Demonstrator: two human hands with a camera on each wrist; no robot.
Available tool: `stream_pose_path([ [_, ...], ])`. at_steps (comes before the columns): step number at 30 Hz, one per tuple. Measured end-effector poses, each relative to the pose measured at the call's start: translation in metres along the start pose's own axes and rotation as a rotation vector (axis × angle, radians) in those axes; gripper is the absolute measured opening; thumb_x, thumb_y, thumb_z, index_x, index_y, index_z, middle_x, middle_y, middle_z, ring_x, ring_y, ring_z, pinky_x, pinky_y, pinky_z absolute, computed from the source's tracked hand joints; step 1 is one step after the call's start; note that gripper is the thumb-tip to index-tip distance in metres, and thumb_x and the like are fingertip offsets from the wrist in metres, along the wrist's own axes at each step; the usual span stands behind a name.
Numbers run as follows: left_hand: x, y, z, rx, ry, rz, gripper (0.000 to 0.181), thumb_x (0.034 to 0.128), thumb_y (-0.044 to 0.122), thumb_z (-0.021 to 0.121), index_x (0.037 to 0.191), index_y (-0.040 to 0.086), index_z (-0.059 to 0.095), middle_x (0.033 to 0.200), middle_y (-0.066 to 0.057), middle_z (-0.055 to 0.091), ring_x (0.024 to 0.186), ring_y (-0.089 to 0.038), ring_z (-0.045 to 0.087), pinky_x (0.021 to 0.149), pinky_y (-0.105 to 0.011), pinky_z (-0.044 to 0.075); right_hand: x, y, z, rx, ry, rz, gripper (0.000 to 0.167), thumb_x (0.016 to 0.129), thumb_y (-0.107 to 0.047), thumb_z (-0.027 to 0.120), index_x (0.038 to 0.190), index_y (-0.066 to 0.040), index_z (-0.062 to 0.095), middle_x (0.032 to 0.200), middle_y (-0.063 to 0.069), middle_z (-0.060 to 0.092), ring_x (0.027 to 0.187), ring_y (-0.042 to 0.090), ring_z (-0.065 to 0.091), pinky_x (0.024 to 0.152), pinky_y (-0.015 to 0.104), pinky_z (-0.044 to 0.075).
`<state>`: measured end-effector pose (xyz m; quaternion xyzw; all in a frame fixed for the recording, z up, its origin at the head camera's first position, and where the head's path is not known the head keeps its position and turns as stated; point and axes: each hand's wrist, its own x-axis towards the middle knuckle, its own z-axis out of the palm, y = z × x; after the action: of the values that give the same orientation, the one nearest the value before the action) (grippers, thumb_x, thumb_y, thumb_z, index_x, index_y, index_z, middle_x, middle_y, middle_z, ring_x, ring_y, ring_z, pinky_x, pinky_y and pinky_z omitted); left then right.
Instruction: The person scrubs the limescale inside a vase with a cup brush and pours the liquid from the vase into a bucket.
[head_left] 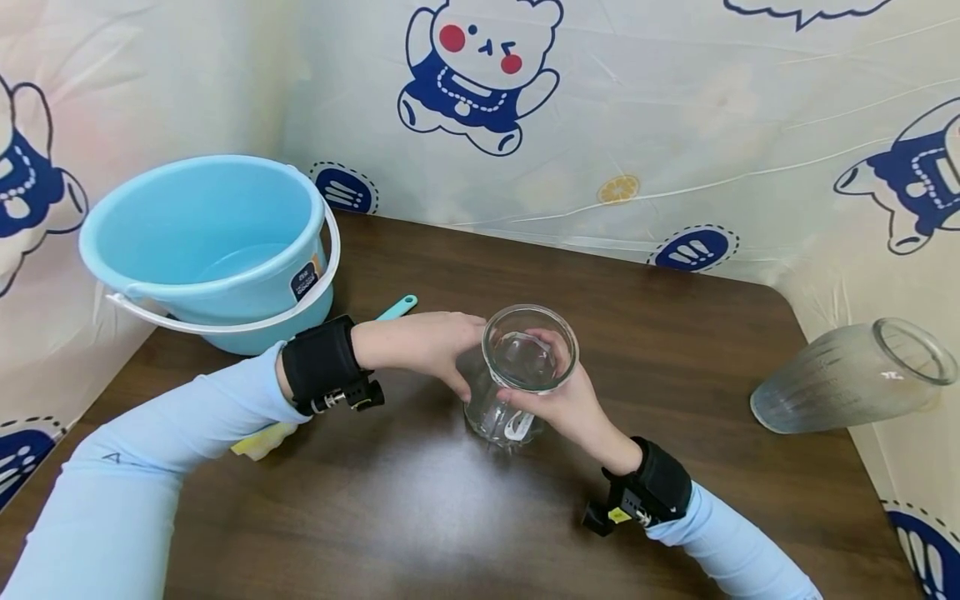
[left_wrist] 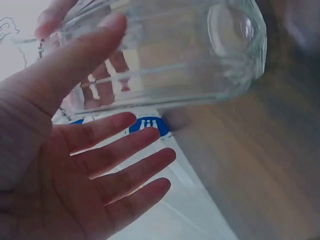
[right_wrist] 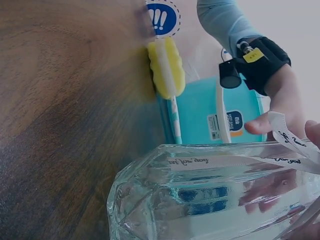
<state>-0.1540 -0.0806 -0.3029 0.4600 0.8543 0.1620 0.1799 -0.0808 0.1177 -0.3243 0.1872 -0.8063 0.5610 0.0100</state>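
Looking at this one, everything hangs on how the clear, faceted glass vase with the wide round mouth (head_left: 510, 375) sits between two hands. It's near the middle of the head frame, mouth tipped up at the camera, long axis running from the rim down and slightly left to the base. Whether that base touches the dark brown wood-grain table (head_left: 420, 517), I honestly can't tell.

The bare right hand (head_left: 566, 404) is the one with the grip: it's wrapped round the upper part from the lower right, thumb on the near side, fingers showing through the glass. The bare left hand (head_left: 427, 346) is just left of the vase, palm turned to it, and the left wrist view shows its fingers straight and spread, holding nothing. Its thumb overlaps the glass there, but contact? Can't say. So right hand on it, left hand right beside it.

FWIW, the right wrist view also has a white ribbon with black lettering (right_wrist: 287, 132) by the vase, and a yellow sponge brush with a striped handle (right_wrist: 167, 70) up top. The light blue plastic bucket (head_left: 202, 200) is upper left in the head frame.
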Motion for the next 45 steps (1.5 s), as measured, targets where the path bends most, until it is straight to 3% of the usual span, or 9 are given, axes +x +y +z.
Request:
stream_pose_path([
  [3, -0.001, 0.001, -0.004, 0.151, -0.014, -0.026, 0.074, 0.0643, 0.032, 0.082, 0.127, 0.012, 0.05, 0.116, -0.007, 0.057, 0.106, -0.023, 0.055, 0.09, -0.038, 0.044, 0.0, -0.001, 0.0, -0.002, 0.001, 0.004, 0.066, 0.063, 0.007, 0.077, 0.119, 0.009, 0.042, 0.113, 0.022, 0.054, 0.105, 0.026, 0.049, 0.09, 0.03, 0.038],
  [9, 0.001, -0.007, -0.002, 0.391, 0.02, -0.056, 0.066, 0.0645, 0.037, 0.08, 0.121, 0.012, 0.056, 0.1, -0.006, 0.061, 0.088, -0.024, 0.058, 0.074, -0.037, 0.049, 0.001, 0.009, 0.0, -0.006, 0.004, -0.006, 0.067, 0.062, 0.005, 0.079, 0.119, 0.006, 0.044, 0.113, 0.019, 0.055, 0.105, 0.025, 0.049, 0.089, 0.031, 0.039],
  [16, 0.003, -0.022, -0.002, 0.478, 0.078, -0.066, 0.052, 0.0675, 0.036, 0.078, 0.107, 0.006, 0.062, 0.091, -0.006, 0.062, 0.084, -0.024, 0.058, 0.07, -0.037, 0.049, 0.003, 0.032, 0.001, 0.008, -0.005, -0.013, 0.069, 0.062, -0.001, 0.081, 0.121, -0.003, 0.045, 0.114, 0.01, 0.056, 0.106, 0.017, 0.05, 0.09, 0.029, 0.039],
  [21, 0.005, -0.031, -0.006, 0.526, 0.106, -0.079, 0.053, 0.0665, 0.036, 0.078, 0.106, 0.005, 0.063, 0.093, -0.008, 0.062, 0.084, -0.027, 0.058, 0.069, -0.038, 0.049, 0.003, 0.033, 0.0, 0.032, -0.002, -0.041, 0.068, 0.062, -0.002, 0.081, 0.12, -0.003, 0.045, 0.114, 0.013, 0.056, 0.107, 0.023, 0.05, 0.09, 0.039, 0.039],
  [24, 0.005, -0.036, -0.007, 0.537, 0.115, -0.104, 0.052, 0.0664, 0.036, 0.078, 0.106, 0.005, 0.063, 0.092, -0.008, 0.061, 0.083, -0.027, 0.057, 0.068, -0.038, 0.049, 0.003, 0.033, 0.001, 0.039, -0.002, -0.049, 0.068, 0.062, -0.002, 0.081, 0.12, -0.003, 0.045, 0.114, 0.015, 0.056, 0.107, 0.03, 0.05, 0.09, 0.043, 0.039],
  [31, 0.005, -0.052, -0.012, 0.454, 0.119, -0.195, 0.051, 0.0679, 0.032, 0.078, 0.107, 0.004, 0.062, 0.096, -0.011, 0.06, 0.087, -0.028, 0.057, 0.072, -0.041, 0.049, 0.004, 0.033, 0.001, 0.02, -0.004, -0.051, 0.069, 0.062, 0.0, 0.081, 0.121, -0.001, 0.045, 0.114, 0.016, 0.056, 0.107, 0.02, 0.05, 0.09, 0.026, 0.037],
  [37, 0.008, -0.072, -0.013, 0.396, 0.121, -0.257, 0.051, 0.0683, 0.031, 0.078, 0.108, 0.005, 0.061, 0.098, -0.01, 0.059, 0.088, -0.03, 0.057, 0.075, -0.042, 0.049, 0.002, 0.012, 0.001, 0.009, -0.001, -0.039, 0.067, 0.062, 0.005, 0.079, 0.119, 0.007, 0.043, 0.112, 0.021, 0.056, 0.105, 0.028, 0.051, 0.089, 0.024, 0.037],
  [45, 0.012, -0.092, -0.015, 0.328, 0.123, -0.325, 0.054, 0.0711, 0.031, 0.076, 0.113, 0.003, 0.059, 0.105, -0.013, 0.056, 0.094, -0.032, 0.054, 0.078, -0.042, 0.048, 0.004, 0.034, 0.002, 0.024, 0.002, -0.058, 0.069, 0.062, -0.002, 0.081, 0.12, -0.001, 0.045, 0.113, 0.015, 0.057, 0.106, 0.026, 0.051, 0.091, 0.03, 0.038],
])
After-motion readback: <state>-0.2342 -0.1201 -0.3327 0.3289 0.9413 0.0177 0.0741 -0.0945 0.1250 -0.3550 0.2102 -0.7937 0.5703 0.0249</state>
